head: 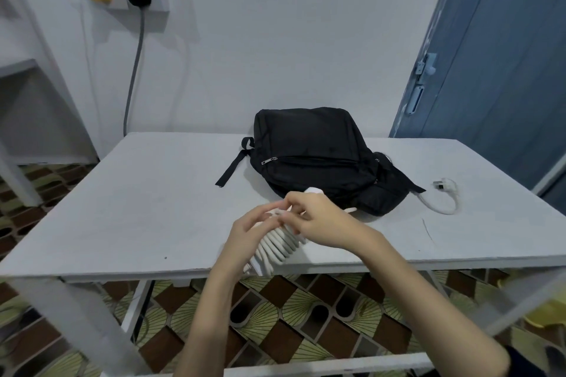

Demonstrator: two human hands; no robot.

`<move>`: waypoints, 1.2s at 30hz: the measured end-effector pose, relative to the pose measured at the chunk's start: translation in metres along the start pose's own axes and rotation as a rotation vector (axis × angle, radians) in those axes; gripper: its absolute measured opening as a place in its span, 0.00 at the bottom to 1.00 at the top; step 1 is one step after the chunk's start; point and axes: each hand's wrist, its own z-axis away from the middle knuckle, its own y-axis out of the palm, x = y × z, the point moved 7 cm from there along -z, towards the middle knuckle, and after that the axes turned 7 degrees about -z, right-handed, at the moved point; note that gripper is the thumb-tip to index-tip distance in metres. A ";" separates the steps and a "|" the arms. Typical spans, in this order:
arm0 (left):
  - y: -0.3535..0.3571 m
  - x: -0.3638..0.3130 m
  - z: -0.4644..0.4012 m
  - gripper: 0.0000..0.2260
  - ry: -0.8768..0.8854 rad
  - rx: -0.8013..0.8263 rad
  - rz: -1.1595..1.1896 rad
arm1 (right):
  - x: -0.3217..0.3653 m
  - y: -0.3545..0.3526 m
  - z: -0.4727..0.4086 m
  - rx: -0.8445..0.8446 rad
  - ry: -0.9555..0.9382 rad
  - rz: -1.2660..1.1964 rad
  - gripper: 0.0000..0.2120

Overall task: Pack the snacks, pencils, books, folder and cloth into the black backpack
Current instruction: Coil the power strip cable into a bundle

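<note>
Our left hand (245,234) and right hand (318,220) both grip a coiled white cable (280,245) near the black backpack (315,156).

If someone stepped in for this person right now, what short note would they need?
Left hand and right hand: both hold a coiled white cable, fingers pinching it above the near edge of the white table.
Black backpack: lies flat at the back of the table, front zipper closed.
A second white cable lies right of it.
Done: cannot tell; no snacks, pencils, books, folder or cloth in view.
Left: find them and pack.
</note>
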 end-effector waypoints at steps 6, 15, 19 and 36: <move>-0.011 0.006 -0.004 0.08 -0.042 -0.165 0.189 | -0.025 -0.016 0.009 -0.118 0.068 -0.165 0.16; -0.010 0.026 -0.009 0.13 -0.152 -0.150 0.607 | -0.100 -0.060 0.030 -0.166 0.226 -0.247 0.16; 0.001 0.037 -0.014 0.12 -0.254 -0.049 0.741 | -0.089 -0.067 0.041 -0.198 0.169 -0.347 0.15; 0.032 0.019 -0.020 0.14 -0.295 0.079 0.887 | -0.133 -0.078 0.076 -0.177 0.243 -0.403 0.24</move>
